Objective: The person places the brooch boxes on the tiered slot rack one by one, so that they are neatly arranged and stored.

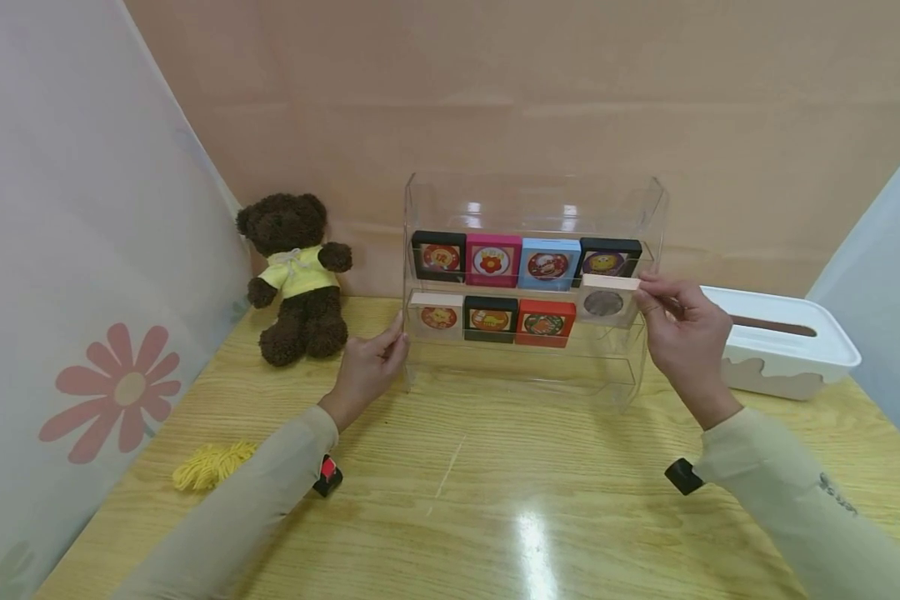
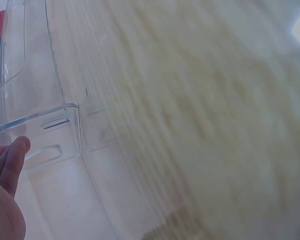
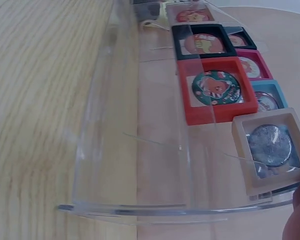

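Note:
A clear acrylic display rack (image 1: 450, 379) stands on the table with two rows of small framed boxes. My left hand (image 1: 369, 367) pinches the rack's left side panel; in the left wrist view its fingers (image 2: 12, 162) lie against the clear plastic. With thumb and fingers, my right hand (image 1: 686, 337) grips a pale beige box (image 1: 607, 302) with a round silvery disc, held at the right of the lower row. That row also has a white box (image 1: 437, 317), a black box (image 1: 491, 320) and a red box (image 3: 217, 112). Part of the right hand falls outside the right wrist view.
Above sit black (image 1: 438, 257), pink (image 1: 493, 261), blue (image 1: 550, 264) and another black box (image 1: 610, 258). A brown teddy bear (image 1: 292, 283) sits at left, yellow yarn (image 1: 212, 467) lies nearer, and a white tissue box (image 1: 783, 342) stands at right.

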{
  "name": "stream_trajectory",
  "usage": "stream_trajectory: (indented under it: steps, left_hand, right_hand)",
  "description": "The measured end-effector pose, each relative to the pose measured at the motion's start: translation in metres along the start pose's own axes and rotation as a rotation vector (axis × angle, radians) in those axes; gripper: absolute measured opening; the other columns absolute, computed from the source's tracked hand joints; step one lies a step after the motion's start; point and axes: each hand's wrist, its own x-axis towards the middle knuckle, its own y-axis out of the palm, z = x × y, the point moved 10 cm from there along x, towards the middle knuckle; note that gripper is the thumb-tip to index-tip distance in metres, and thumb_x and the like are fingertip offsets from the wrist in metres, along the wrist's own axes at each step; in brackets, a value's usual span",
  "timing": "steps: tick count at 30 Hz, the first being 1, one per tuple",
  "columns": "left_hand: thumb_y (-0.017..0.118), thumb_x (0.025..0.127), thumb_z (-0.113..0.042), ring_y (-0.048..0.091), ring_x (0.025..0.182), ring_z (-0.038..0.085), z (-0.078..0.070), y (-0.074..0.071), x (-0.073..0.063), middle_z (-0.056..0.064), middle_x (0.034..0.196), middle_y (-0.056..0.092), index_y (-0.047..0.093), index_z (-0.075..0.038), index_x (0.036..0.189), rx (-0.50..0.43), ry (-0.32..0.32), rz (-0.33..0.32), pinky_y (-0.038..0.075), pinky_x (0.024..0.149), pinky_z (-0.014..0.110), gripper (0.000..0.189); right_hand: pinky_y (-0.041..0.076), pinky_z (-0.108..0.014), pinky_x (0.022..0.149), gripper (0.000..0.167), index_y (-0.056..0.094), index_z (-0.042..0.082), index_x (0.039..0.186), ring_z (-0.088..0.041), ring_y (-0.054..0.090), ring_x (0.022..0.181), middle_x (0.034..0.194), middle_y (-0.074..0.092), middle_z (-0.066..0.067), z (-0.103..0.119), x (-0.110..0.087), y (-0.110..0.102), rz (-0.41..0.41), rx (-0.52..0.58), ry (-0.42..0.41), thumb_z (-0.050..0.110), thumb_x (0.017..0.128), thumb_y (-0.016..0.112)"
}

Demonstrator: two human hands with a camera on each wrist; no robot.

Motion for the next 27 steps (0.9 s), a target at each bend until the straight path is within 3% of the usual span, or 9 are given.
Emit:
stream_trajectory:
  steps: [6, 16, 27]
  left_hand:
    - [0.063, 0.087, 0.002, 0.047, 0.036, 0.005, -0.001, 0.0, 0.0, 0.003, 0.054, 0.06, 0.062, 0.009, 0.117, 0.012, 0.007, -0.003, 0.044, 0.039, 0.025, 0.032]
    - [0.064, 0.086, 0.003, 0.047, 0.036, 0.004, -0.001, -0.001, 0.0, 0.004, 0.054, 0.06, 0.061, 0.009, 0.119, -0.004, 0.008, -0.011, 0.044, 0.04, 0.025, 0.034]
    - [0.063, 0.087, 0.002, 0.046, 0.036, 0.004, 0.001, -0.001, -0.001, 0.003, 0.053, 0.059, 0.061, 0.008, 0.119, -0.002, -0.005, -0.005, 0.044, 0.04, 0.026, 0.033]
  right_hand:
    - [0.04, -0.013, 0.078, 0.009, 0.067, -0.013, 0.082, -0.002, 0.058, 0.093, 0.09, 0.067, -0.023, 0.005, -0.008, 0.0, -0.048, -0.118, -0.065, -0.017, 0.074, 0.071]
    - [0.028, -0.022, 0.072, 0.01, 0.071, -0.007, 0.083, 0.003, 0.042, 0.086, 0.096, 0.069, -0.015, -0.007, -0.022, -0.003, -0.082, -0.162, -0.009, -0.011, 0.075, 0.074]
    - [0.026, -0.03, 0.065, 0.007, 0.07, -0.006, 0.083, 0.005, 0.033, 0.082, 0.097, 0.069, -0.016, -0.009, -0.029, 0.008, 0.004, -0.225, -0.044, -0.005, 0.077, 0.075]
